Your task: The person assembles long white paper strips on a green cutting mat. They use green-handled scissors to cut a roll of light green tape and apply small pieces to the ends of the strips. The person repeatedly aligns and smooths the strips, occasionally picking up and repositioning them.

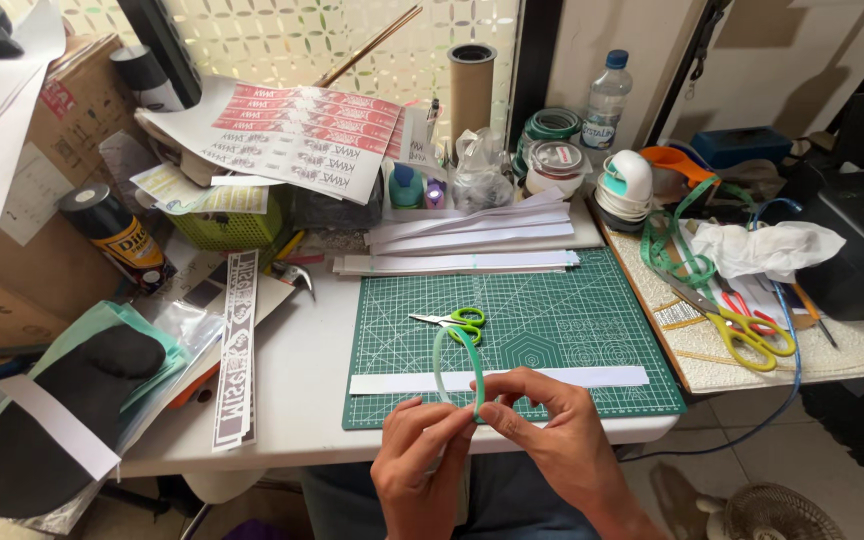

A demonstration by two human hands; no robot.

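Bending a green paper strip [455, 352] into a loop above the cutting mat [552, 300], both hands, left [420, 462] and right [552, 430], pinch its ends together. The joining step seems underway; next it needs fixing. A white strip [592, 378] and scissors [457, 320] lie just beyond on the tabletop [302, 370].

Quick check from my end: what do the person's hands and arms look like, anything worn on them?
Both the left hand and the right hand are bare: no gloves, rings or watch visible. The forearms show no sleeves as far as the frame reaches. Fingers are uncovered, nails short and plain.
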